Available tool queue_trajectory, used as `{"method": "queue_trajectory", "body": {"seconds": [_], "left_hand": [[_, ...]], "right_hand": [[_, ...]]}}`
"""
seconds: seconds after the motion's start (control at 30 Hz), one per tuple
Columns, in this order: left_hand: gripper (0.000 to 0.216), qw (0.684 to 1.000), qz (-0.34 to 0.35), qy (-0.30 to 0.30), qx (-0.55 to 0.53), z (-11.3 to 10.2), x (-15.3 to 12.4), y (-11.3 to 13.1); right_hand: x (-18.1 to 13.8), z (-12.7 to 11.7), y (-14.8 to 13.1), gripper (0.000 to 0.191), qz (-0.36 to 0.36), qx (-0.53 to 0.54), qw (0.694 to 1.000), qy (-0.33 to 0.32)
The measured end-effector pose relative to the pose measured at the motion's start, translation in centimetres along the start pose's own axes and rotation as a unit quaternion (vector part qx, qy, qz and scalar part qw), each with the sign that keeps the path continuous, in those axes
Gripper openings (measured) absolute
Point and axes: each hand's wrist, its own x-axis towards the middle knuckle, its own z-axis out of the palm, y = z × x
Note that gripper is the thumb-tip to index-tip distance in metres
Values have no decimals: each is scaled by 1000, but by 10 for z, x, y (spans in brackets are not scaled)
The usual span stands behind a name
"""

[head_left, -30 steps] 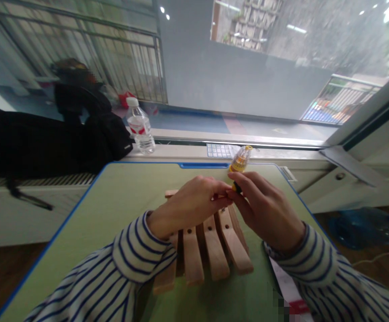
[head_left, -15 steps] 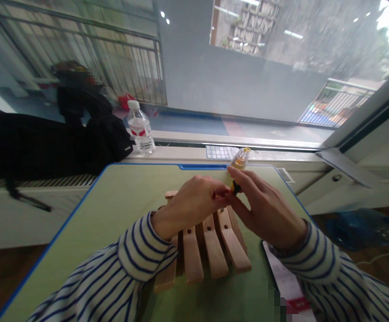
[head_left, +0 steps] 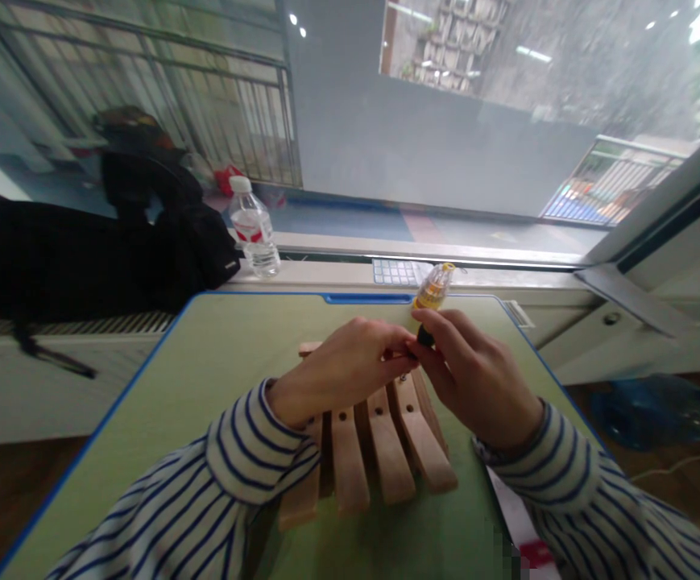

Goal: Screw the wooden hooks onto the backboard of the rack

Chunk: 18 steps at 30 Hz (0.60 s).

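Note:
My right hand (head_left: 474,374) is closed around the small black-and-yellow handle of what looks like a screwdriver (head_left: 425,336). My left hand (head_left: 350,362) pinches just below that handle, its thumb and finger meeting the right hand's fingers; the shaft and tip are hidden. Under both hands lies a wooden piece with several fanned-out bars (head_left: 386,451), resembling a toy xylophone. Dark round holes or screw heads show along the bars, and my left hand and sleeve cover the far-left part.
A clear bottle with yellow contents (head_left: 434,286) stands at the far edge of the green, blue-edged table (head_left: 229,338). Beyond it, a water bottle (head_left: 256,234) and a black bag (head_left: 198,242) rest by the window. A flat white-and-red item (head_left: 515,507) lies beneath my right forearm.
My right hand has turned slightly about the handle, with its fingers shifted and less yellow showing. The left hand keeps its pinch; the whole view has moved slightly.

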Motion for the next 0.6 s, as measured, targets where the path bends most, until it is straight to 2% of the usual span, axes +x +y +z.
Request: {"method": "queue_trajectory", "body": {"seconds": [0.1,0.3,0.43,0.53,0.6], "left_hand": [[14,1000,1,3,17,1,0,2],[12,995,16,52,78,3,0,4],[8,995,15,47,84,2,-1,3],[13,998,8,36,60,0,-1,4],[16,999,7,23,43,-1,-1,4]], "right_hand": [[-2,1,-1,30,0,-26,1000,8],[-3,-3,-9,30,1,-41,999,1],[0,-8,-10,37,19,19,999,-32],[2,-12,-7,43,8,50,998,-38],[3,-14,-5,41,-5,55,998,-36]]}}
